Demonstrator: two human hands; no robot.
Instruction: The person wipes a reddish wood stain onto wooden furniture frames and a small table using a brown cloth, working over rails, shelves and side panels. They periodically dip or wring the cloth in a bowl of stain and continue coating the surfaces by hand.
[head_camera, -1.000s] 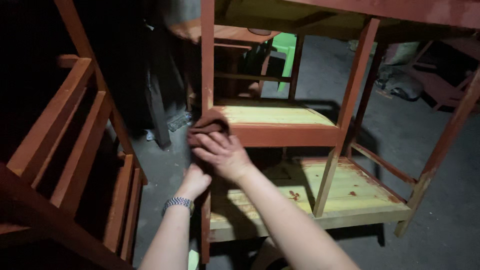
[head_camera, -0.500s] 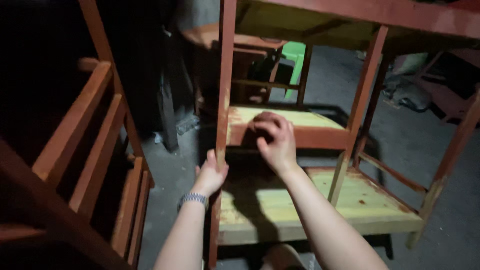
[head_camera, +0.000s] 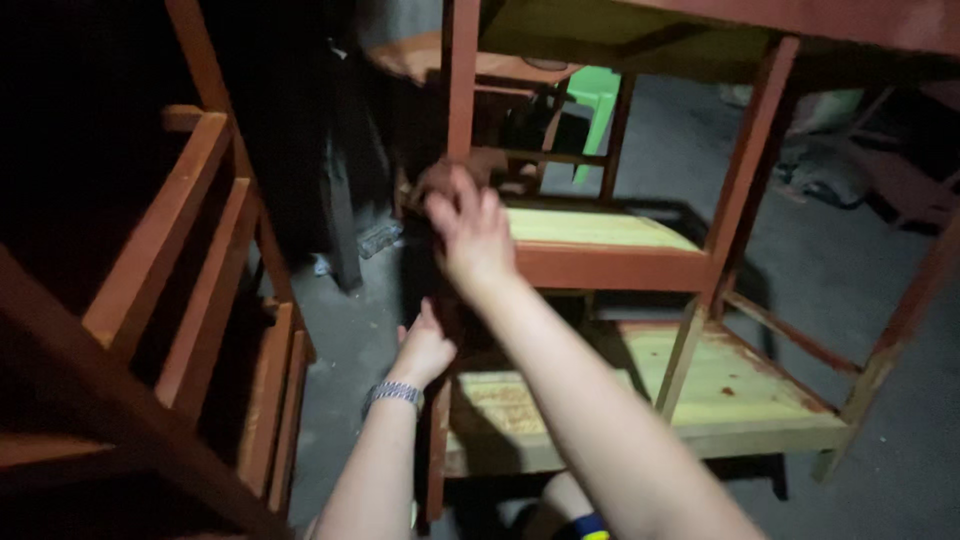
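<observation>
A wooden stand has red-painted legs and rails, a pale upper shelf and a pale lower shelf. My right hand reaches to its front-left leg at upper-shelf height. The fingers press a small brown pad against the leg. My left hand, with a metal band on the wrist, grips the same leg lower down, between the two shelves. The left fingers are partly hidden in shadow behind the leg.
A red slatted wooden frame stands close on the left. Behind the stand are another wooden seat and a green plastic stool. Grey concrete floor lies to the right, with a further red frame at the right edge.
My right hand has slid left from the upper shelf's front rail onto the front-left leg. My left hand stays on the leg, now lower down.
</observation>
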